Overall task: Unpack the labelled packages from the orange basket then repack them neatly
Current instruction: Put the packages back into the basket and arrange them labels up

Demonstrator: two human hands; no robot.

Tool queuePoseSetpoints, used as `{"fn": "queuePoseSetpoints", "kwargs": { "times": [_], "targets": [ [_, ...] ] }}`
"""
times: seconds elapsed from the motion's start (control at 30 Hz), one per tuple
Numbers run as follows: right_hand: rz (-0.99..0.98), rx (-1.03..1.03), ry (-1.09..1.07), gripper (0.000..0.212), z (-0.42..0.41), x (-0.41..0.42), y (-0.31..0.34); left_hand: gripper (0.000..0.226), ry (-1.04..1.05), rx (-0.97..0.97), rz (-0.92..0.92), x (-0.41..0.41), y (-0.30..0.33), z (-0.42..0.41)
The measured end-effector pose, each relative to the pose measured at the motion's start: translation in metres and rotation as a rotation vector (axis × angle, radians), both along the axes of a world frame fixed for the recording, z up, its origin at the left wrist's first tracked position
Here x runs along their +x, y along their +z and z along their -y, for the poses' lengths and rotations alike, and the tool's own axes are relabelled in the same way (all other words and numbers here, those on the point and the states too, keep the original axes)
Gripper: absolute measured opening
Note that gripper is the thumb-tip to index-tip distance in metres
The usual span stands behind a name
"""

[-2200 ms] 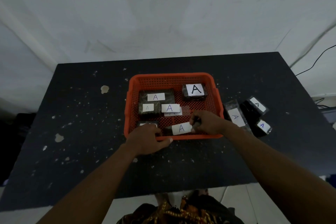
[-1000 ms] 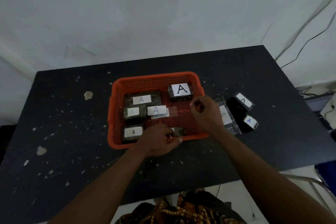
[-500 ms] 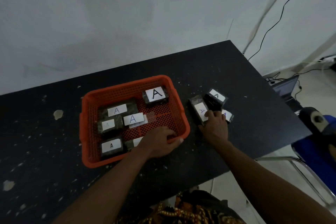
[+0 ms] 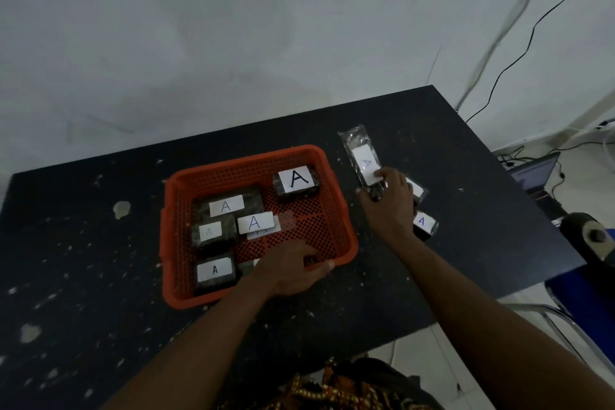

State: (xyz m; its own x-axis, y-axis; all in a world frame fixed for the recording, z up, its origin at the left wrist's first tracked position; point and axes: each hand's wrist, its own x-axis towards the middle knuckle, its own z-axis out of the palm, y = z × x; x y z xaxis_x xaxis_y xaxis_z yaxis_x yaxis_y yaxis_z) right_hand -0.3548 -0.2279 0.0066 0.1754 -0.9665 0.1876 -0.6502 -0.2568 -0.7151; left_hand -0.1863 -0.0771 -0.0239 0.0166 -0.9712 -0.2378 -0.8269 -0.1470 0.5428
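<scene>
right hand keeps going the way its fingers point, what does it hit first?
Probably the long clear package: the right hand points up the table and its fingertips already seem to touch that package's label. Depth is unclear.

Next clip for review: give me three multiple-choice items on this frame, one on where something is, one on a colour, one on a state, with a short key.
1. Where is the right hand?
A. inside the basket
B. on the packages lying on the table right of the basket
C. off the table

2. What colour is the basket?
A. blue
B. green
C. orange

3. What state is the basket in?
A. empty
B. holding several labelled packages
C. upside down

Key: 1 B, the hand rests on the packages outside the basket. 2 C, its mesh walls are orange. 3 B, packages such as the big-A package lie inside, and the left hand is on the near rim.
</scene>
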Motion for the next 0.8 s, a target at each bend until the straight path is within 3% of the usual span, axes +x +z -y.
{"fn": "queuePoseSetpoints", "kwargs": {
  "times": [0.27, 0.43, 0.5, 0.6, 0.7, 0.8],
  "targets": [
    [0.092, 0.002, 0.194, 0.051, -0.008, 0.045, 0.027, 0.066, 0.022, 0.035, -0.073, 0.018, -0.003, -0.017],
    [0.075, -0.018, 0.229, 0.051, -0.014, 0.056, 0.025, 0.044, 0.065, -0.014, -0.076, 0.026, -0.005, -0.030],
    [0.050, -0.013, 0.286, 0.052, -0.016, 0.058, 0.024, 0.045, 0.088, -0.013, -0.054, 0.029, -0.003, -0.035],
    [-0.098, 0.018, 0.516, 0.057, -0.017, 0.061, 0.027, 0.073, 0.104, 0.009, 0.013, 0.037, -0.002, -0.044],
    [-0.330, 0.110, 0.794, 0.057, -0.018, 0.064, 0.032, 0.082, 0.126, 0.026, 0.035, 0.047, 0.002, -0.056],
    [-0.495, 0.176, 0.899, 0.056, -0.021, 0.067, 0.032, 0.084, 0.145, 0.053, 0.039, 0.055, 0.003, -0.066]
  ]
}}
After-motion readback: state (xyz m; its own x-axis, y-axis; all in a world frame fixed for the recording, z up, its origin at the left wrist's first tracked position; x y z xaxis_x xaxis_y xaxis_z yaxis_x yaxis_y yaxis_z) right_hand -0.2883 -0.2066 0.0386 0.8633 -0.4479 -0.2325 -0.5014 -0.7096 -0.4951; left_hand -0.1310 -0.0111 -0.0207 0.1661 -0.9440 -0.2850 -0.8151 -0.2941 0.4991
